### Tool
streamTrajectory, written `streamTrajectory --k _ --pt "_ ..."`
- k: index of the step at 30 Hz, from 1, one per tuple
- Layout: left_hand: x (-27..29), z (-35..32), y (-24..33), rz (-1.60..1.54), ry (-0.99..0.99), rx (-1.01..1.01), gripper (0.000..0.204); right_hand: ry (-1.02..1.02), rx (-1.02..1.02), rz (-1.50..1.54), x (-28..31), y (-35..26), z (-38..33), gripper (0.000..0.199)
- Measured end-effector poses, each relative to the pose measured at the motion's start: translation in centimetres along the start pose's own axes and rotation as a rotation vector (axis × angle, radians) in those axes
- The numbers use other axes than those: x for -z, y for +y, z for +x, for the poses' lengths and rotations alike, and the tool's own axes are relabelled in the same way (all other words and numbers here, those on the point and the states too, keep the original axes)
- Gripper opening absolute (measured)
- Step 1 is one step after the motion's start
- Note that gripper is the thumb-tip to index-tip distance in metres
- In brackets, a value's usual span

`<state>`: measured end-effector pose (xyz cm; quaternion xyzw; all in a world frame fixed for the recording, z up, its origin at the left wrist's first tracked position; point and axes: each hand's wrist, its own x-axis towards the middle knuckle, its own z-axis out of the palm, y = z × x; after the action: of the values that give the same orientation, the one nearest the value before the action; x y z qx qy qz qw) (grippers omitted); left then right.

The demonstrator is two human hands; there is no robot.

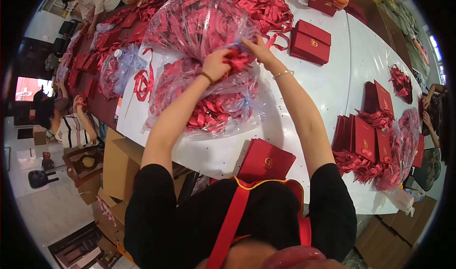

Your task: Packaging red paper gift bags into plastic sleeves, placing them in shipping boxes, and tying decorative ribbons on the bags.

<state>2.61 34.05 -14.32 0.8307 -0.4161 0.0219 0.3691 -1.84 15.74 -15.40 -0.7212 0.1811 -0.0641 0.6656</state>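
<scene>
1. Table (pixel 332 93): long, white, glossy top; carries everything below; near edge runs just in front of the person; other people work along its far and side edges.
2. Upper bag (pixel 199 22): large clear plastic sack stuffed with red ribbon bows; sits toward the table's far left, touching the lower bag; judged light, soft, slippery film; likely to slump if lifted by one corner.
3. Lower bag (pixel 209 102): same clear film, bows inside, nearer the left edge; mouth gathered and crumpled at its top where both hands work; best taken by the bunched film, not the thin wall, which looks easy to tear.
4. Boxes (pixel 311 42): flat red boxes with gold mark, stacked beyond the right hand; another box (pixel 266 162) at the near edge; a row stands upright near the right edge (pixel 363 138); stiff, firm to grip.
5. Left hand (pixel 216 64): fingers curled closed, clutching the bow cluster and film at the bag mouth.
6. Right hand (pixel 259 50): fingers narrow, pinching into the same cluster; bracelet at wrist.
7. Bows (pixel 236 58): small red ribbon cluster between the two hands, at the seam of the bags; judged weightless, limp, crushable; take lightly at the knot.
</scene>
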Motion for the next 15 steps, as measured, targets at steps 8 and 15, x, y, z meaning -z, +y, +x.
streamTrajectory --k 8,15 --pt "-0.1 -3.5 6.4 0.287 -0.119 -0.187 0.019 0.208 0.032 0.234 1.7 5.2 9.3 0.034" --pt "0.5 -6.4 1.7 0.617 -0.531 -0.179 0.041 -0.151 -0.181 0.586 2.5 4.4 4.9 0.029"
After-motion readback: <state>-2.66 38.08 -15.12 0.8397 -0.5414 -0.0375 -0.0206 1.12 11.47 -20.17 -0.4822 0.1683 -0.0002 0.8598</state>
